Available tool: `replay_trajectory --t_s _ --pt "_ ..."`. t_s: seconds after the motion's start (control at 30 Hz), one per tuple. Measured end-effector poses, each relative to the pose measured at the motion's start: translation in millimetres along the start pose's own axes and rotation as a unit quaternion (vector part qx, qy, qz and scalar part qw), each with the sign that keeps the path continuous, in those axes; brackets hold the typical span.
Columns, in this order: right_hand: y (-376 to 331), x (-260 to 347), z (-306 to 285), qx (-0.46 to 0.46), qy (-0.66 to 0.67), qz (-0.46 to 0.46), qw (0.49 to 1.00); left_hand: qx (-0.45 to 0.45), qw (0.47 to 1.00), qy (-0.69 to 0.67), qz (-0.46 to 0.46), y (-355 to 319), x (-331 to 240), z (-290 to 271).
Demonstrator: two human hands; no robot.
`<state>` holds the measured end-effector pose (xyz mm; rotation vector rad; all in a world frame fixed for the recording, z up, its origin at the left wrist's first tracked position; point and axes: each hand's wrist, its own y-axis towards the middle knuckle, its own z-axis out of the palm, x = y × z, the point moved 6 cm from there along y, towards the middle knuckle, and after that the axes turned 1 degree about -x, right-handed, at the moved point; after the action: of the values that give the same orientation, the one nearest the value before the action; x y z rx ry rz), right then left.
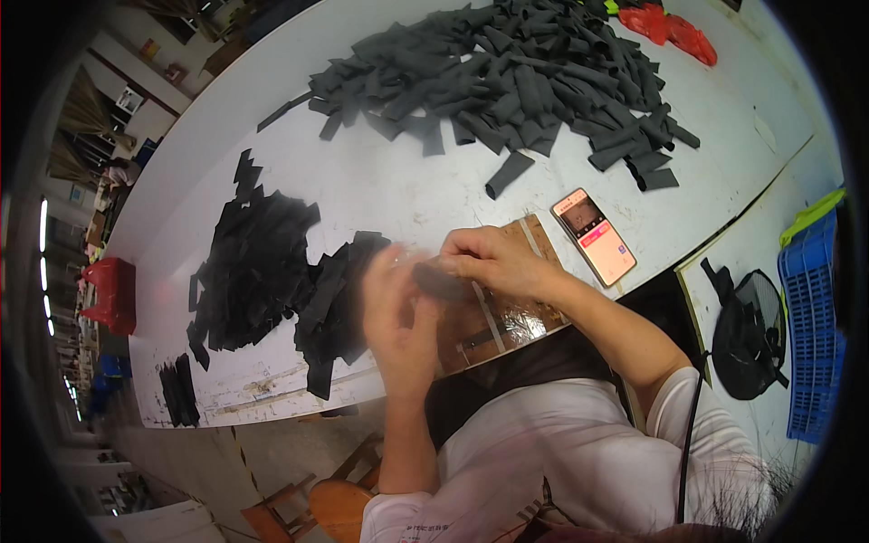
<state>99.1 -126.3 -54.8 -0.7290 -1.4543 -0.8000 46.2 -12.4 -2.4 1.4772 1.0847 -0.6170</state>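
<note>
Near edge of surface (362, 181), above board (498, 312): right hand (489, 258) pinches dark cloth piece (442, 283), fingers closed on it. Left hand (398, 317) blurred, fingers seemingly part-spread; cannot tell its hold. Suggest steady pinch, cloth unwrinkled. Black strips (262, 262) toward left edge; grey tubes (534, 90) toward far edge.

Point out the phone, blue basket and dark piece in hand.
Phone (594, 237), head view: middle of its screen.
Blue basket (812, 337), head view: its slatted side.
Dark piece (442, 282), head view: its visible middle.
</note>
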Motion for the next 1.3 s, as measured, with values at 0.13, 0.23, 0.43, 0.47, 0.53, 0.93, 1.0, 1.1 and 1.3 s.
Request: replay_trajectory --t_s 0.13,0.23,0.43,0.47,0.53,0.93,1.0,1.1,1.3 --pt "-13.9 36.2 -5.7 -0.062 -0.029 -0.057 0.996 -0.034 0.982 -0.171 -0.078 -2.0 5.3 -4.3" --pt "-21.6 82.9 13.6 -0.058 -0.392 -0.295 0.869 -0.103 0.957 -0.258 -0.081 -4.6 7.4 -10.7" --pt "-18.6 31.2 8.1 -0.053 -0.426 -0.196 0.882 -0.081 0.938 -0.307 -0.137 -15.9 35.4 8.7" --pt "-20.2 32.4 7.2 -0.05 -0.424 -0.194 0.883 -0.083 0.938 -0.306 -0.14 -12.7 31.0 7.6" --pt "-17.0 28.9 6.6 0.01 -0.461 -0.125 0.879 0.026 0.957 -0.263 -0.118 2.6 17.0 16.2" --pt "-17.3 7.4 2.9 0.018 -0.385 -0.061 0.921 0.038 0.991 -0.121 -0.038 13.7 -2.8 14.7" --pt "-16.3 10.9 2.5 0.014 -0.361 -0.053 0.931 0.019 0.982 -0.176 -0.069 10.0 0.1 13.4" --pt "-15.4 27.8 4.8 0.011 -0.397 -0.098 0.913 -0.002 0.96 -0.268 -0.085 10.5 1.7 12.4" --pt "-16.6 36.6 5.1 -0.001 -0.395 -0.151 0.906 0.055 0.987 -0.144 -0.042 11.4 1.0 7.6"
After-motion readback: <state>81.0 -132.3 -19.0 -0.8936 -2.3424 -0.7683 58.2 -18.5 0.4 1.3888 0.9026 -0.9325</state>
